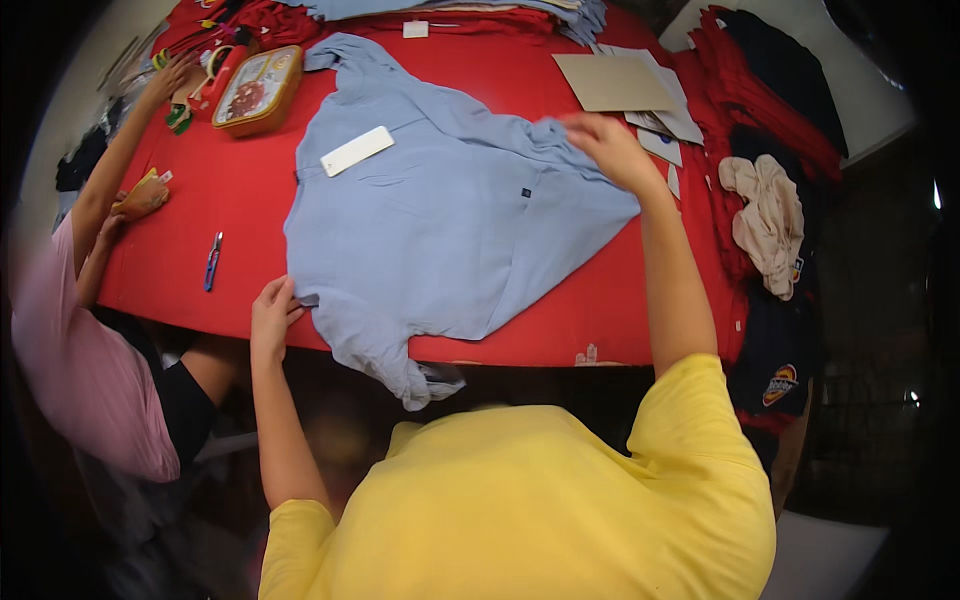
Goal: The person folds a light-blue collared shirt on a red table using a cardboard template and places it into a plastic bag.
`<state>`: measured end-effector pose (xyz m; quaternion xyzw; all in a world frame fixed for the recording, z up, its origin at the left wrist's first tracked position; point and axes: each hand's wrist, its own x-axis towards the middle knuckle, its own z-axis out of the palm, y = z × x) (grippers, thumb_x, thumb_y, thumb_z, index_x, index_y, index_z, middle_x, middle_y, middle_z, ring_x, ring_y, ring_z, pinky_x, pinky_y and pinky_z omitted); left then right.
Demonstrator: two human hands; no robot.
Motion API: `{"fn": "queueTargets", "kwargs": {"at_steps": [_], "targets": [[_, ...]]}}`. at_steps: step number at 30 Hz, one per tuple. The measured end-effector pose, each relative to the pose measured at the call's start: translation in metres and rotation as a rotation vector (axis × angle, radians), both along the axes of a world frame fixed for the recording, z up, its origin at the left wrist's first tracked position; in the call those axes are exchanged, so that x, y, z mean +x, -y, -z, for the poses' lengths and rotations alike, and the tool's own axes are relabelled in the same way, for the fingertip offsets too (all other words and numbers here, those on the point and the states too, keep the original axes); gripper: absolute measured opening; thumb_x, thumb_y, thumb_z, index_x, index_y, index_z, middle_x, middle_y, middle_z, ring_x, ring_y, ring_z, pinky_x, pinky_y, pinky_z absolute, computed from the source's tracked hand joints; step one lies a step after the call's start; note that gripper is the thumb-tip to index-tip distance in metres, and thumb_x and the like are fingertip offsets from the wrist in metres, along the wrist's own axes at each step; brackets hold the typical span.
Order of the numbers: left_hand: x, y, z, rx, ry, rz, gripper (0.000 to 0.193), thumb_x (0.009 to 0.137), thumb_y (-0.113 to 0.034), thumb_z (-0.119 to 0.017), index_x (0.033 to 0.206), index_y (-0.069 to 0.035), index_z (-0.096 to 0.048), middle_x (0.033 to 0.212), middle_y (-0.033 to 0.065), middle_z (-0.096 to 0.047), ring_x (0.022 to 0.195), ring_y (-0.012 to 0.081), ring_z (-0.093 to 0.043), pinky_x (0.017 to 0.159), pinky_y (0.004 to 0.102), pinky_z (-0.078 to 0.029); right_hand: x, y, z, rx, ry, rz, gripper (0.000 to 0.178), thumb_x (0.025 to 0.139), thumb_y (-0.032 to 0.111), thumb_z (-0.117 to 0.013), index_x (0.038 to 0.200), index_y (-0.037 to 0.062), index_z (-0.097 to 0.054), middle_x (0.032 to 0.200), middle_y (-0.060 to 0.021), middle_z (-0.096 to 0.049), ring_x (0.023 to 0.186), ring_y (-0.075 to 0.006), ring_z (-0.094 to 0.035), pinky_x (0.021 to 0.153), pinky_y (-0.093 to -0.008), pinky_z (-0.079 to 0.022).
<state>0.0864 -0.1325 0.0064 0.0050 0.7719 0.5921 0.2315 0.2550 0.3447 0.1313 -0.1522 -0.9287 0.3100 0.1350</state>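
A light blue shirt [410, 220] lies spread over the red-covered table [250, 215], with one sleeve hanging past the front edge. A white hang tag [357, 151] rests on it, and a small dark label [526, 193] shows on its fabric. At its near left edge, my left hand [272, 318] pinches the cloth beside the hanging sleeve. My right hand [612, 148] reaches to the shirt's far right side and grips the bunched fabric there, fingers bent down onto it.
Blue-handled thread snips [213, 262] lie left of the shirt. Beyond is a yellow-rimmed box [258, 90]. At left a co-worker in a pink top [95, 370] works at the table. Cardboard [613, 83] and papers lie far right, by stacked red garments [725, 110] and a beige cloth [768, 225].
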Motion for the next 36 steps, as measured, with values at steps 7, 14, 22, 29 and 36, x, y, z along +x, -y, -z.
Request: {"fn": "queueTargets", "kwargs": {"at_steps": [7, 14, 22, 29, 36], "targets": [[0.022, -0.008, 0.012, -0.44, -0.345, 0.339, 0.025, 0.083, -0.019, -0.067, 0.088, 0.002, -0.053, 0.073, 0.0081, -0.057, 0.068, 0.0155, -0.052, 0.064, 0.0307, -0.044, 0.077, 0.035, 0.12, 0.233, -0.156, 0.268, 0.041, 0.085, -0.006, -0.044, 0.119, 0.0068, -0.061, 0.12, -0.014, -0.06, 0.084, -0.024, -0.063, 0.076, -0.0315, -0.051], [0.028, -0.009, 0.014, 0.027, -0.292, 0.084, 0.021, 0.087, -0.009, -0.062, 0.102, -0.001, -0.05, 0.073, 0.0033, -0.049, 0.069, 0.0108, -0.046, 0.065, 0.0254, -0.039, 0.052, 0.049, 0.134, 0.468, 0.042, 0.305, 0.018, 0.084, 0.004, -0.053, 0.101, 0.0051, -0.058, 0.101, -0.0147, -0.056, 0.094, -0.036, -0.056, 0.078, -0.0437, -0.048], [0.028, 0.012, -0.005, -0.549, -0.865, 0.229, 0.034, 0.082, -0.006, -0.065, 0.115, -0.002, -0.054, 0.12, 0.0178, -0.051, 0.114, 0.0365, -0.048, 0.094, 0.0447, -0.041, 0.196, 0.12, 0.039, 0.401, 0.42, 0.683, 0.042, 0.077, 0.017, -0.07, 0.117, 0.0113, -0.06, 0.125, -0.0155, -0.051, 0.115, -0.0353, -0.048, 0.096, -0.0498, -0.039], [0.01, -0.039, 0.042, -0.755, -1.092, 0.42, 0.056, 0.09, -0.03, -0.059, 0.139, -0.009, -0.042, 0.149, 0.014, -0.033, 0.137, 0.0354, -0.028, 0.112, 0.0506, -0.021, 0.146, 0.091, 0.174, 0.534, 0.098, 0.586, 0.045, 0.088, 0.016, -0.057, 0.132, 0.0084, -0.049, 0.141, -0.018, -0.04, 0.131, -0.0361, -0.035, 0.107, -0.0554, -0.024], [-0.023, -0.024, 0.017, -0.651, -0.96, 0.281, 0.029, 0.088, -0.019, -0.061, 0.115, -0.006, -0.062, 0.127, 0.012, -0.054, 0.12, 0.0339, -0.045, 0.101, 0.048, -0.034, 0.095, 0.048, 0.107, 0.298, 0.358, 0.597, 0.04, 0.08, 0.007, -0.057, 0.12, 0.0042, -0.058, 0.126, -0.0159, -0.055, 0.12, -0.0359, -0.046, 0.099, -0.0475, -0.038]]}}
